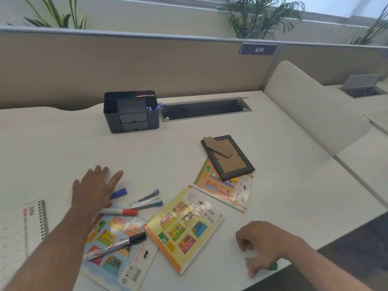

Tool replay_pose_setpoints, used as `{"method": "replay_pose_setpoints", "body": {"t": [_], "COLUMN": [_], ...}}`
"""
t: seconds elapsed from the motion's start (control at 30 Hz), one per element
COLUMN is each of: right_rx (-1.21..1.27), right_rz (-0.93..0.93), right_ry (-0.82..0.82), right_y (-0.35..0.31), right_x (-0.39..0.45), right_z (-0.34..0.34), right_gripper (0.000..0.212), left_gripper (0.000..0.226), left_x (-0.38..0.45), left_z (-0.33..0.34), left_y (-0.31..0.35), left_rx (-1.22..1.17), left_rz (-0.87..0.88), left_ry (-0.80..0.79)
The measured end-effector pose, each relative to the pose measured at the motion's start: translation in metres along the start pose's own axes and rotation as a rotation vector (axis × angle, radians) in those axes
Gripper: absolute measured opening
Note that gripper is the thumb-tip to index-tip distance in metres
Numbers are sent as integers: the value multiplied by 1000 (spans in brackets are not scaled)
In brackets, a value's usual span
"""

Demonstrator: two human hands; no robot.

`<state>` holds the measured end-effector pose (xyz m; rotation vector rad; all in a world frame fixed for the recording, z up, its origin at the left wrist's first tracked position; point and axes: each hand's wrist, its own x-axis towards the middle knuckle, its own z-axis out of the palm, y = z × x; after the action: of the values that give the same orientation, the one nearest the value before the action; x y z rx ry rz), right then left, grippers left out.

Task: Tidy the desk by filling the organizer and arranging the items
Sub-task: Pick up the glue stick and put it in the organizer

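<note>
Green-capped marker [273, 266] lies at the near right edge of the desk [283, 143], directly under the right hand [261, 243], whose fingers curl down over it; only the green end and a pale stretch of barrel show, so whether the fingers have closed on it cannot be told. Its long axis appears to run roughly left to right, along the desk edge. Organizer [131, 111] stands well apart, up and to the left at the back of the desk, with blue pens already in one compartment. Left hand [95, 189] rests flat and spread, holding nothing, just beside the blue marker [118, 193] and nearer the organizer. Judged from this layout, the right hand must carry its marker diagonally across the booklets [184, 227].
</note>
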<state>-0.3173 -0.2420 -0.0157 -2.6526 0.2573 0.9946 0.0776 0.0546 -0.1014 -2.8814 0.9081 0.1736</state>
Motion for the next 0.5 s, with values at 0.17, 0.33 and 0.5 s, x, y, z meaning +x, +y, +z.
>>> {"method": "replay_pose_setpoints", "body": {"t": [0.17,0.33,0.5], "right_rx": [23,80,263], "right_rz": [44,41,25], "right_ry": [-33,1,125], "right_y": [-9,-14,-26], "right_x": [3,10,19], "right_z": [0,-6,-28], "right_gripper": [41,33,27], "left_gripper": [54,56,65], "left_x": [1,2,0], "left_z": [1,1,-2], "left_y": [0,0,4], "left_rx": [-3,-75,-162], "left_rz": [24,-40,-84], "left_ry": [8,0,17]}}
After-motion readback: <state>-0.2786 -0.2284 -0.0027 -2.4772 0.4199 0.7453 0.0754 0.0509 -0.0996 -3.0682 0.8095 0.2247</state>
